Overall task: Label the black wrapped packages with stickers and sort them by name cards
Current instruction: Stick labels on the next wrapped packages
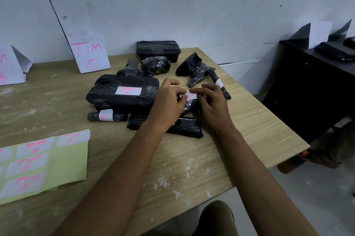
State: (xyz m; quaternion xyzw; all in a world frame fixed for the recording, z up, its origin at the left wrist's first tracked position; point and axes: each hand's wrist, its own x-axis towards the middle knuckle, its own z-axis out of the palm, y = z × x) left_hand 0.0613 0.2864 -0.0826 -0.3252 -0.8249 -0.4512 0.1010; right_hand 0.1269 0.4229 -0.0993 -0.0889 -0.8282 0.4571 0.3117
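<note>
Several black wrapped packages lie on the wooden table (192, 168). My left hand (169, 99) and my right hand (211, 101) pinch the two ends of a white sticker (192, 95) with pink writing, held on top of a small black package (189, 106) that my hands mostly hide. A large flat package (123, 95) to the left carries a sticker. A thin package (107, 116) in front of it and a long one (221, 85) to the right carry stickers too. A name card "TIM C" (89, 55) leans on the wall.
A yellow-green sticker sheet (44, 164) with several pink-lettered stickers lies at the front left. A second name card (9, 64) stands at far left. A dark cabinet (307, 85) on the right holds a white card (319, 34) and black packages (336, 53).
</note>
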